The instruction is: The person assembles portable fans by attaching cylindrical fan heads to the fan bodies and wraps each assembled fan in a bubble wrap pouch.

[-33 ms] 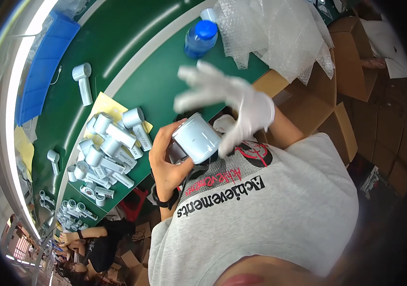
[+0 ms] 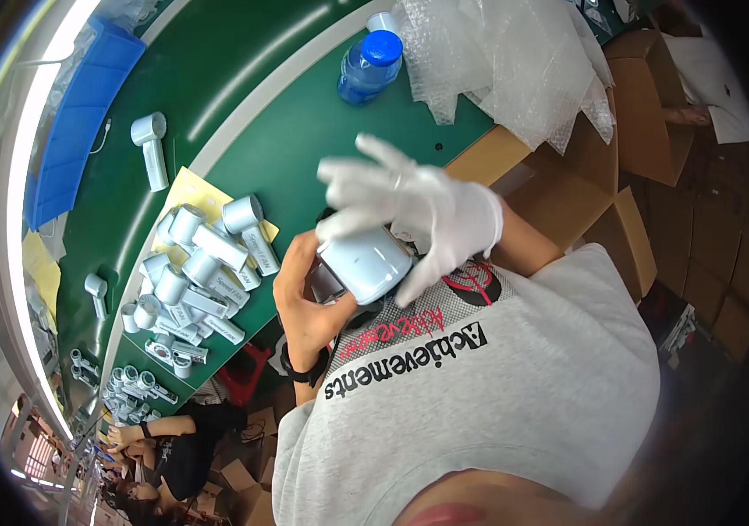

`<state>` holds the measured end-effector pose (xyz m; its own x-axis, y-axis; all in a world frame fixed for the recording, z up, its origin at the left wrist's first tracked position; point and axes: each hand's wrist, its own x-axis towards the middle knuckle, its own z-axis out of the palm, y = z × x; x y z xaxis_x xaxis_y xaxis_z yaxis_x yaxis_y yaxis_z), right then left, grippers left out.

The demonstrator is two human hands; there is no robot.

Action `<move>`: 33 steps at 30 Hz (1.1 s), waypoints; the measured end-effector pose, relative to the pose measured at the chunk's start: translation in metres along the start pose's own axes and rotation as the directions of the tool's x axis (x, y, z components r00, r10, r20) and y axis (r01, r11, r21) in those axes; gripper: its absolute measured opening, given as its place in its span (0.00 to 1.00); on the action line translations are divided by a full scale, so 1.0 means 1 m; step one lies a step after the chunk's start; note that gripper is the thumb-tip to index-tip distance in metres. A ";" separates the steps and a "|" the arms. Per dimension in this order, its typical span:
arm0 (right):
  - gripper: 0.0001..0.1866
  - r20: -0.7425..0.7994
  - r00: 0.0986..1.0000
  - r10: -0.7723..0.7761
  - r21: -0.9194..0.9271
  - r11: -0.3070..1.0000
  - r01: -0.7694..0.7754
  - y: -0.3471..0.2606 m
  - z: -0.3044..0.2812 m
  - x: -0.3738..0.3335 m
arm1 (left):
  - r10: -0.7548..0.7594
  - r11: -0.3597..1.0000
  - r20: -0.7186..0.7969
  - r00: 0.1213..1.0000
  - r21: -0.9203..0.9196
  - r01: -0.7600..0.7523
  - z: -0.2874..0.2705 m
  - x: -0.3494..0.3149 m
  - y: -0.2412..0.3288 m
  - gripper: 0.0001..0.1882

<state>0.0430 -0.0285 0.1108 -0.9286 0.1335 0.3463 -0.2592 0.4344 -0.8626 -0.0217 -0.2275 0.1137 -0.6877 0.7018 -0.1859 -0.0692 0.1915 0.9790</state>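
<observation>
My bare left hand (image 2: 302, 302), a dark band at its wrist, grips a glossy pale blue cylindrical fan head (image 2: 367, 270) in front of my chest. The thumb presses the near side and the fingers curl round the left side. Over the far and right side of the cylinder spreads my right hand (image 2: 422, 206) in a white glove, with its fingers apart and slightly blurred. Whether the glove touches the cylinder I cannot tell. To the left, several pale blue handheld fans (image 2: 202, 266) lie heaped on a yellow sheet (image 2: 183, 186).
A blue-capped bottle (image 2: 370, 68) stands on the green table (image 2: 291, 145) near the bubble wrap (image 2: 514, 66). Open cardboard boxes (image 2: 580, 180) sit at the right. A blue bin (image 2: 85, 123) lies at the far left. Another person's arm (image 2: 171, 427) shows at the lower left.
My gloved right hand has come down and over the far side of the fan head, covering more of it. The left hand keeps its hold.
</observation>
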 end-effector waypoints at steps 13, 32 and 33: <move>0.42 0.098 0.993 -0.066 0.178 0.983 0.047 -0.017 0.007 -0.015 | 0.041 0.998 0.020 0.999 0.050 -0.041 0.006 -0.012 0.003 0.28; 0.40 -0.002 0.985 -0.175 0.407 0.899 0.161 -0.021 0.018 -0.039 | 0.028 0.992 0.031 0.999 -0.120 -0.024 0.029 -0.023 0.012 0.29; 0.44 -0.051 0.964 -0.260 0.490 0.835 0.251 -0.019 0.019 -0.043 | 0.033 0.992 0.036 0.999 -0.120 -0.028 0.032 -0.024 0.015 0.29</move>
<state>0.0828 -0.0591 0.1050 -0.8144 0.0606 0.5771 -0.5797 -0.0408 -0.8138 0.0170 -0.2194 0.1298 -0.6634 0.7317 -0.1564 -0.1359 0.0877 0.9868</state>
